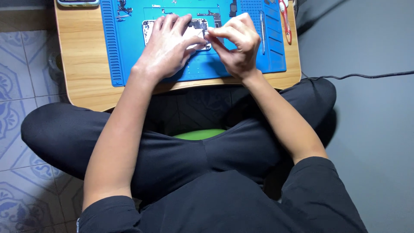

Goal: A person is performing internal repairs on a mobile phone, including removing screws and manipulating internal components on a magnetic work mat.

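Left hand: the left hand (170,45) lies flat, palm down, fingers spread over the opened phone (148,31), pressing it to the mat; the thumb reaches right toward the other hand.
Right hand: the right hand (237,43) sits just beside it, fingers curled in, thumb and forefinger pressed together at the phone's right edge; whether a small part or tool is pinched there I cannot tell, it is too small and hidden.
Opened phone: it lies on the upper middle of the mat, back open, pale inner frame showing at its left end, the rest covered by the left hand.
Mat: a blue work mat (125,60) with ridged strips down both sides covers most of the table top.
Loose parts: small dark parts (124,8) lie at the mat's top left, another dark piece (233,7) near top centre.
Tools: a thin grey tool (262,32) rests along the mat's right strip, and red-handled snips (285,19) lie just right of it.
Table: a low wooden lap table (82,64) stands over the person's crossed legs.
Floor: patterned tile on the left, a black cable (366,76) trailing on the right.
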